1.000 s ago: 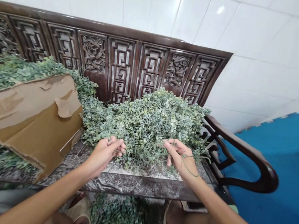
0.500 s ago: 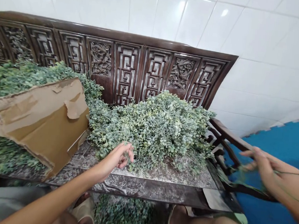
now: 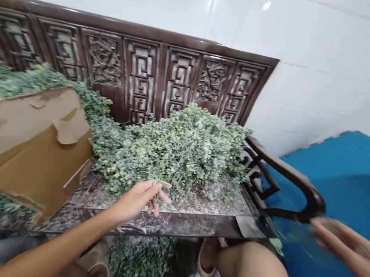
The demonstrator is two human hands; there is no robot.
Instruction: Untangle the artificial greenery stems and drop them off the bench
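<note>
My left hand [image 3: 146, 197] is over the front edge of the bench seat, thumb against the fingers. A small green sprig [image 3: 159, 182] of artificial foliage shows in its pinch. Just behind it lies a heap of artificial leafy greenery [image 3: 177, 150], pale green and bluish. My right hand [image 3: 346, 245] is out at the far right, beside the end of the bench's armrest, and smeared by motion. Its fingers are closed on thin green strands [image 3: 305, 235], which are blurred too.
A torn cardboard box piece [image 3: 43, 144] leans on more greenery at the left. The dark carved bench [image 3: 159, 85] has a curved armrest [image 3: 291, 174] at right. Blue mats [image 3: 339, 167] lie beyond it. More foliage [image 3: 143, 263] sits under the bench between my feet.
The view has shifted right. My right hand has moved down and nearer, past the armrest's end, with the green strands. My left hand now shows a sprig in its pinch.
</note>
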